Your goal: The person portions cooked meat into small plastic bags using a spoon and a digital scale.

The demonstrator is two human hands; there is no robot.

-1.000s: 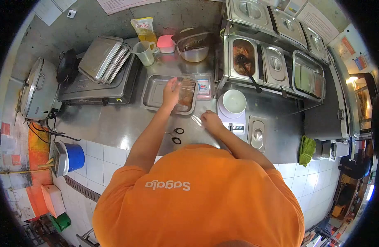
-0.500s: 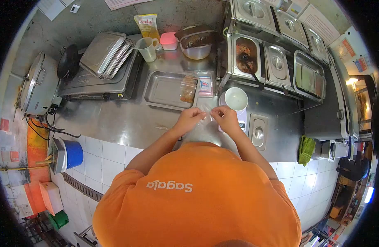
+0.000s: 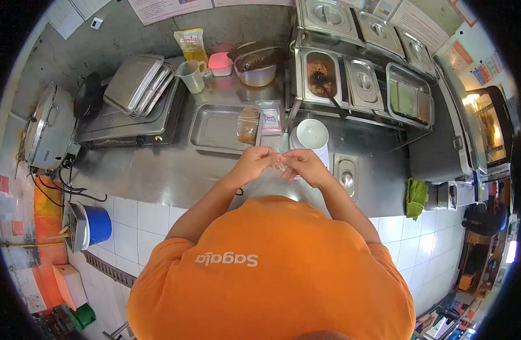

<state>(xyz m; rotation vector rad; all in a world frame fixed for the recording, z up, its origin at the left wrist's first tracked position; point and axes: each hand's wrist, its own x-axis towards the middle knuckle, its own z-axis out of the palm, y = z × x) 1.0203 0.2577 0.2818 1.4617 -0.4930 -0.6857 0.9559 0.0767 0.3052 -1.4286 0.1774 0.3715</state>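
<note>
In the head view, a clear plastic bag [image 3: 280,161] is pinched between my two hands above the steel counter. My left hand [image 3: 253,166] has its fingers closed on the bag's left side. Thumb and fingers of my right hand [image 3: 304,165] grip it from the other side, close to the left fingertips. Just beyond the right hand, a white bowl [image 3: 313,134] rests on a pale kitchen scale [image 3: 324,155]. Farther out is a steel tray [image 3: 201,127], with a clear bag of brown food [image 3: 248,126] at its right end.
Beside the tray lies a pink-and-white packet [image 3: 271,119]. Behind stand a measuring jug [image 3: 191,76], a pink container [image 3: 220,64] and a bowl [image 3: 257,73]. Stacked trays [image 3: 135,85] sit on the stove at left. Steel food pans [image 3: 363,82] line the right, above a small lidded pan [image 3: 346,175].
My hands have come closer together, bunching the plastic bag between the fingers. The whole view has shifted slightly, with the counter items now a little farther left.
</note>
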